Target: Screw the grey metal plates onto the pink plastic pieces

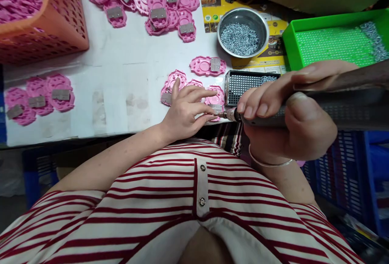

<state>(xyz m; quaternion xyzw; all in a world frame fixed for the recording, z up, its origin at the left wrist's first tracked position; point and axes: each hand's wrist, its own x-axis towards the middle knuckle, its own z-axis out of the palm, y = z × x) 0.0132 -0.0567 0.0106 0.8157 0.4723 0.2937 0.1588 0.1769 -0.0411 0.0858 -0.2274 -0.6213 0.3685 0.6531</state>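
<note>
My right hand (288, 110) is wrapped round a dark electric screwdriver (343, 106), held nearly level. Its bit points left and meets the metal plate on a pink plastic part (215, 95) near the table's front edge. Beside the bit tip, the thumb and forefinger of my left hand (188, 112) come close together; whatever may be between them is too small to make out. The other left fingers spread over the pink parts. Another pink part (174, 83) with a grey plate lies under that hand's left side, and one more (204, 65) lies just behind.
Behind the screwdriver are a black perforated tray (243, 87), a steel bowl of screws (240, 39) and a green tray (328, 41). An orange basket (67, 16) stands back left. Pink parts are piled at the back (158, 12) and lined up front left (38, 101).
</note>
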